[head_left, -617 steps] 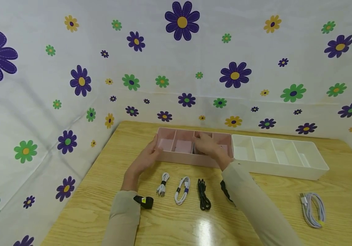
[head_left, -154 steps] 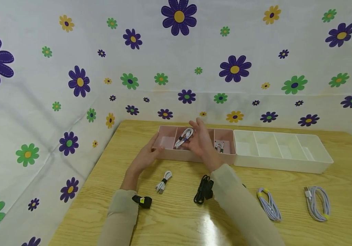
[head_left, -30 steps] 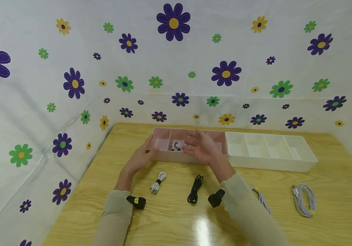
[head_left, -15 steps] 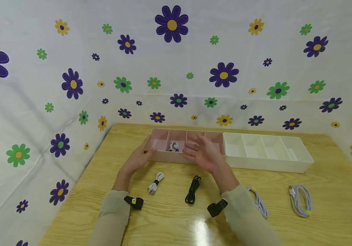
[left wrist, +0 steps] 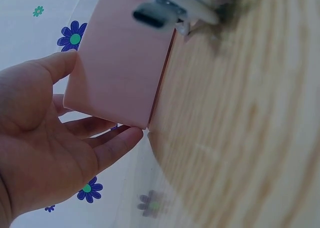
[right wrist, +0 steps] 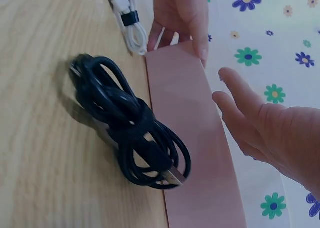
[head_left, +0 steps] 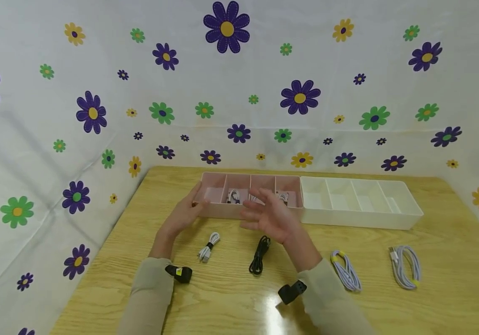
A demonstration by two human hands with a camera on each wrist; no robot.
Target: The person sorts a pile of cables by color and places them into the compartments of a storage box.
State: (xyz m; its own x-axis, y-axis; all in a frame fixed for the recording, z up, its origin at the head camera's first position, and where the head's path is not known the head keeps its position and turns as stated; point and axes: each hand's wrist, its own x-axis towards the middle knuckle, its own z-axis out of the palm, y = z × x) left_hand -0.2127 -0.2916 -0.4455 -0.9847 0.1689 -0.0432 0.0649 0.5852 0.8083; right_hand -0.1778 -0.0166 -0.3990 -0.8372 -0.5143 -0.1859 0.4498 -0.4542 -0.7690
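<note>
My left hand [head_left: 184, 215] holds the left end of a pink divided box [head_left: 231, 212]; in the left wrist view its thumb lies at the rim and its fingers reach round the end. My right hand [head_left: 276, 217] hovers in front of the box, fingers spread and holding nothing. Beyond it, a white cable bundle [head_left: 233, 196] lies in the second compartment from the left. White cable also shows in the two compartments to the right, partly hidden by this hand in one. Nearest below on the table are a black USB cable [head_left: 259, 256] and a white cable with a black tie [head_left: 209, 246].
A white divided box [head_left: 360, 218] stands end to end with the pink one. Two coiled pale lilac cables with yellow ties, one nearer [head_left: 346, 272] and one farther right [head_left: 407, 267], lie on the wooden table [head_left: 222, 302]. A flowered cloth [head_left: 222, 93] hangs behind.
The white cable my right hand held about five seconds ago now lies in the second compartment. That hand has since drawn back slightly towards me; my left hand stays at the box end.
</note>
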